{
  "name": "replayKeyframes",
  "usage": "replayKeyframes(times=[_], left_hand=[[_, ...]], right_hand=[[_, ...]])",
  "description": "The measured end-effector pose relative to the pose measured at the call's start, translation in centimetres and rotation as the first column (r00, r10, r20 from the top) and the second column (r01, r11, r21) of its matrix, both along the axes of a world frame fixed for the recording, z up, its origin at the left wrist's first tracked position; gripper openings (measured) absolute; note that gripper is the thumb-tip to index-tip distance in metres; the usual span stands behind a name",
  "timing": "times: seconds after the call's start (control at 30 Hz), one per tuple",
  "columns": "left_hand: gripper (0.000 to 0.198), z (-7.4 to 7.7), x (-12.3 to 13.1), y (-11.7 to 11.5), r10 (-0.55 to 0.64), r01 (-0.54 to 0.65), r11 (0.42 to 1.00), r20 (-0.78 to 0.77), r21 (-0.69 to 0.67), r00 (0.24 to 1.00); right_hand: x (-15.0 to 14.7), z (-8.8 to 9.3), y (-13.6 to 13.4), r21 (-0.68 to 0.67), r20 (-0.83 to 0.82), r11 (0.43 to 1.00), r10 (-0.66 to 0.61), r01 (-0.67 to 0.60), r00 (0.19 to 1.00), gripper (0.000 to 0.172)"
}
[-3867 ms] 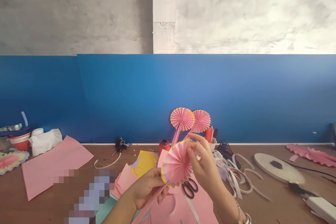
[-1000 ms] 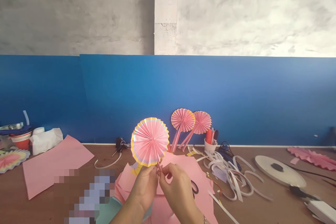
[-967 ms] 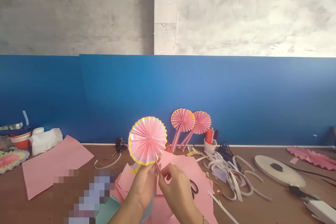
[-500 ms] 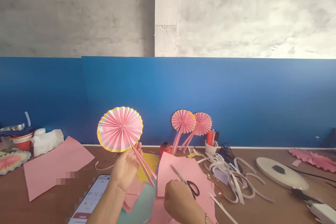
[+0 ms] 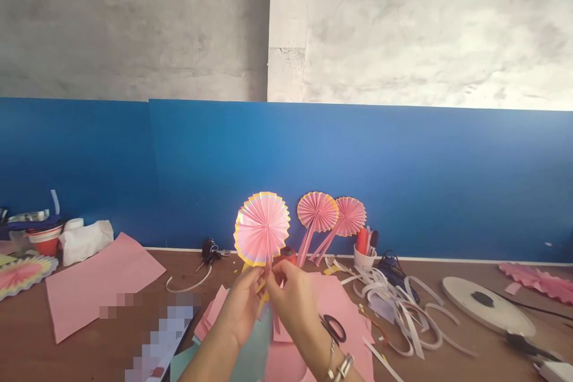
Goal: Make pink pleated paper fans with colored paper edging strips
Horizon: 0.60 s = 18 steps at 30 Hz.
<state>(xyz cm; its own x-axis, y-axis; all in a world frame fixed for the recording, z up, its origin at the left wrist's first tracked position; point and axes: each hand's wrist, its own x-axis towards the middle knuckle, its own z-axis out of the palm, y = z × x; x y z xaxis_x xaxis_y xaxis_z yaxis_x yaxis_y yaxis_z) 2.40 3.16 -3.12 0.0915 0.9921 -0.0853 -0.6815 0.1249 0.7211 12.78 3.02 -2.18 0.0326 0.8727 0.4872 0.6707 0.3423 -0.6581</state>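
I hold a round pleated pink paper fan (image 5: pixel 262 228) with a yellow rim upright in front of me. My left hand (image 5: pixel 242 305) and my right hand (image 5: pixel 290 299) are both pinched on its pink handle strips just below the disc, fingertips close together. Two similar finished pink fans (image 5: pixel 317 212) (image 5: pixel 351 216) lean against the blue wall panel behind. Black-handled scissors (image 5: pixel 333 328) lie on pink paper right of my right hand.
A pink sheet (image 5: pixel 101 283) lies at left, white paper strips (image 5: pixel 398 304) curl at right, next to a white cup of pens (image 5: pixel 362 253). A white disc (image 5: pixel 486 304) and a folded pink fan strip (image 5: pixel 537 277) sit far right. A phone lies near the front edge.
Half a second ago my left hand alone held the fan out to the left while my right hand rested near the scissors. Now the fan is back at centre with both hands on its handle.
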Motion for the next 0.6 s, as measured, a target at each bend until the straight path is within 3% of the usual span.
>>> replayKeyframes(times=[0.13,0.2,0.37,0.6], left_hand=[[0.023,0.6,-1.2,0.8,0.237,-0.243,0.948,-0.054,-0.206,0.970],[0.029,0.8,-1.9,0.9,0.299,-0.305,0.923,-0.062,-0.236,0.952],[0.035,1.4,-3.2,0.9,0.334,-0.329,0.917,-0.018,-0.224,0.942],[0.032,1.3,-4.1,1.4,0.345,-0.329,0.912,0.026,-0.243,0.938]], right_hand=[[-0.8,1.4,4.8,0.028,0.040,0.986,-0.164,0.163,0.986,0.022],[-1.3,1.9,7.6,-0.004,0.103,0.973,-0.229,0.231,0.968,0.023],[-2.9,1.3,13.1,-0.039,0.153,0.950,-0.301,0.310,0.941,0.025],[-3.9,-1.7,15.9,-0.113,0.248,0.920,-0.339,0.374,0.908,0.026]])
